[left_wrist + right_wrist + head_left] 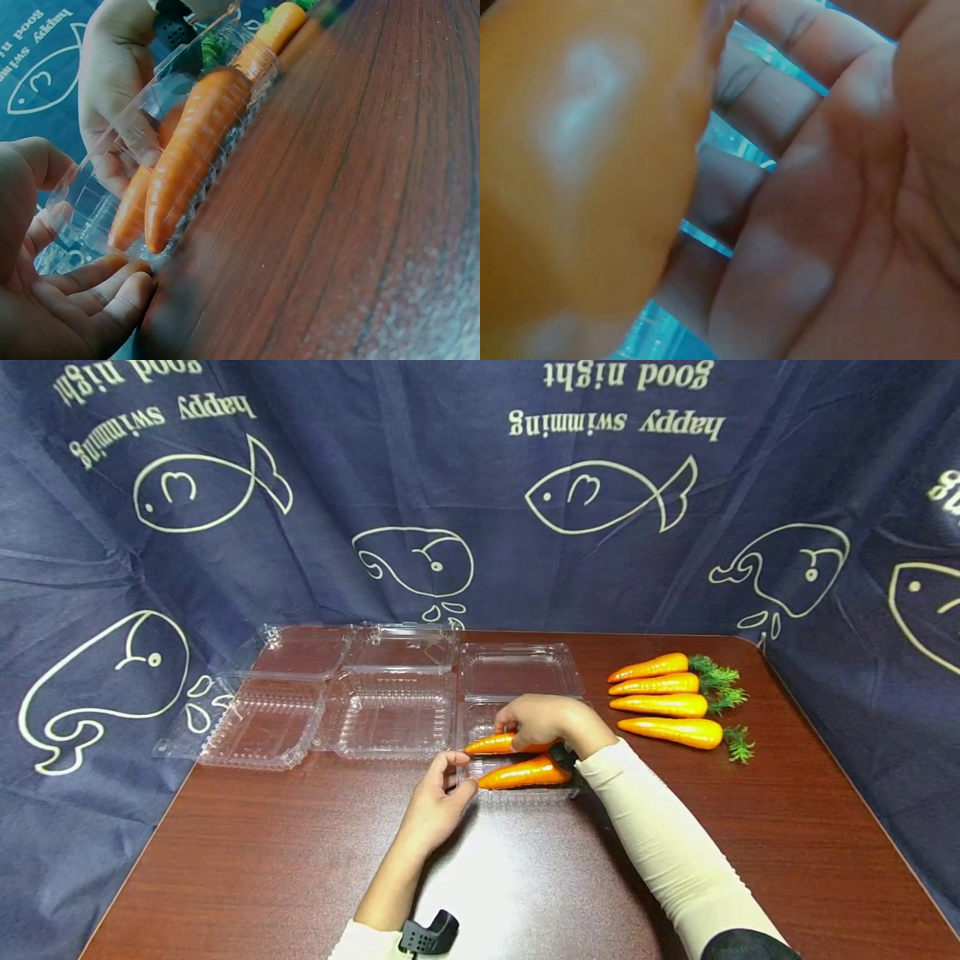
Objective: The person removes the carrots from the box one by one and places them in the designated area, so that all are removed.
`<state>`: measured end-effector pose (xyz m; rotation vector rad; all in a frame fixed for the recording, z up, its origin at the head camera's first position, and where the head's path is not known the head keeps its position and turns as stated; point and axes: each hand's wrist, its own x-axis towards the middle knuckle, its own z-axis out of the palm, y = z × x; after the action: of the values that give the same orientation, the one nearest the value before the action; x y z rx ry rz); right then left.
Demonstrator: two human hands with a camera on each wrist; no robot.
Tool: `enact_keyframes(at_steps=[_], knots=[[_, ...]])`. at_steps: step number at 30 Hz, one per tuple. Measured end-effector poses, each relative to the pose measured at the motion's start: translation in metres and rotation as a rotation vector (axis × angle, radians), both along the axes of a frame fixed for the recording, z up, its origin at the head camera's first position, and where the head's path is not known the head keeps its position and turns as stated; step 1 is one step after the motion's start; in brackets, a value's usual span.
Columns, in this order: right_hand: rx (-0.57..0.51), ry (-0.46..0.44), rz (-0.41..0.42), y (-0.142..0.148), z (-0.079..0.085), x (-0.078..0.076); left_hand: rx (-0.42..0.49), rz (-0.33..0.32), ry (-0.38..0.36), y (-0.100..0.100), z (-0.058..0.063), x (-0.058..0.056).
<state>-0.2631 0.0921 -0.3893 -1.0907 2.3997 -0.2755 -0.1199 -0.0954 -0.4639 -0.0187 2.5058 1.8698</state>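
Two orange carrots lie in the right-hand clear plastic clamshell container (pixel 517 672), whose lid is folded back. My right hand (pixel 536 718) reaches into the base and pinches the rear carrot (pixel 491 744); a carrot fills much of the right wrist view beside the palm (pixel 825 225). The front carrot (pixel 525 773) lies along the near wall, tip to the left. At the container's left end, my left hand (pixel 437 797) holds the rim, thumb near the front carrot's tip. In the left wrist view, its fingers (pixel 97 289) touch the end wall.
To the left stand two more clear clamshell containers, a middle one (pixel 397 714) and a left one (pixel 262 718), lids folded back. Several carrots (pixel 667 732) with green tops lie in a column at the right of the brown table (pixel 300 860). A blue curtain (pixel 480 585) hangs behind.
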Motion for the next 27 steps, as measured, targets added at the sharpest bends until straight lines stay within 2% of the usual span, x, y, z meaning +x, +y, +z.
enact_keyframes(at_steps=[8,16,27], knots=[[-0.052,0.002,-0.009,0.004,0.009,0.004,-0.029,-0.004,-0.022,-0.001,-0.001,0.000],[-0.131,0.009,0.003,0.011,0.022,0.015,-0.032,-0.011,-0.031,-0.001,-0.002,0.000],[-0.193,0.084,-0.013,0.028,0.039,0.021,-0.043,-0.009,-0.019,-0.002,0.001,0.000]])
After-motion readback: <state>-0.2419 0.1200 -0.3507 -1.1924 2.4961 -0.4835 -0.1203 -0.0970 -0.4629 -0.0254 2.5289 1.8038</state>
